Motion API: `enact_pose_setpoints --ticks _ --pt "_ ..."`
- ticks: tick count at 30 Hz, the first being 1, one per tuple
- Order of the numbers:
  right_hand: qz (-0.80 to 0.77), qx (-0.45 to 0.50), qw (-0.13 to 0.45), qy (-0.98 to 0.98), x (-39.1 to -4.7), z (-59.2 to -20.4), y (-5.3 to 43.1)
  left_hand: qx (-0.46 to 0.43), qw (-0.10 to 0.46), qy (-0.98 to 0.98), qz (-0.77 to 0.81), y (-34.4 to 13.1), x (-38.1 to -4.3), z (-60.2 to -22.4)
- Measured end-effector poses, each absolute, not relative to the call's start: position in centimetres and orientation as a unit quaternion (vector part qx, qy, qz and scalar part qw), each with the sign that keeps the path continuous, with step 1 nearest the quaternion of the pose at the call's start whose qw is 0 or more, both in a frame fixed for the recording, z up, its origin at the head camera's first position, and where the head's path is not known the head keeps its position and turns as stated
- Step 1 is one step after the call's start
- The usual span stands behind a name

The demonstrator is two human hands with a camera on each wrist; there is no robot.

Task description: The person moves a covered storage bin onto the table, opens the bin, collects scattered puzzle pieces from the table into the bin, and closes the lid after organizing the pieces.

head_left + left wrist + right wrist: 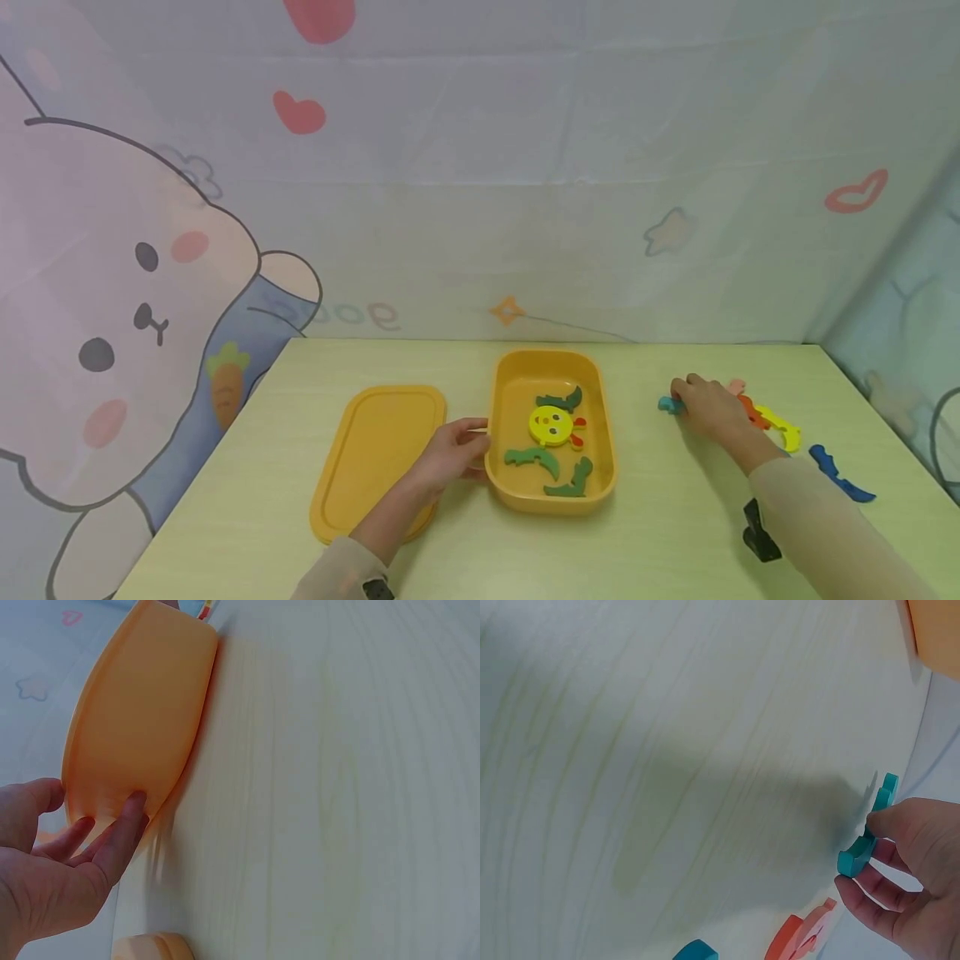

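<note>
Teal piece (854, 859) right of tub (555, 505): right fingers (889, 822) pinch it mid-length, left fingers (118, 844) spread against tub, best lifted level.

A printed cloth backdrop (480, 167) is hanging beyond the far edge of a pale wood-grain table (255, 467). On the cloth, a large cartoon animal (112, 283) is filling the left, and a star (667, 232) is showing farther right.
</note>
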State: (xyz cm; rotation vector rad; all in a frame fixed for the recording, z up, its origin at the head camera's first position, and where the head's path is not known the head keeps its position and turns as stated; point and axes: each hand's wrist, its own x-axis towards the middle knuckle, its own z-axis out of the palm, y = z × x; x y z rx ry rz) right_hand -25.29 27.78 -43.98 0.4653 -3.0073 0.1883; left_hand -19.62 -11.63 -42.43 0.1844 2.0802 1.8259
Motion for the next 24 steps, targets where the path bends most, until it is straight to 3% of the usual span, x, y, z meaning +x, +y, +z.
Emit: enact_pose_setpoints --ticks 13,24 --pt "0.053 0.187 0.066 -0.979 -25.8 -43.1 27.0 0.066 0.184 0.731 0.654 -11.8 -20.2 -43.6" --pt "0.045 0.187 0.041 -0.98 -26.2 -40.7 25.2 0.063 0.18 0.734 0.651 -11.8 -20.3 -43.8"
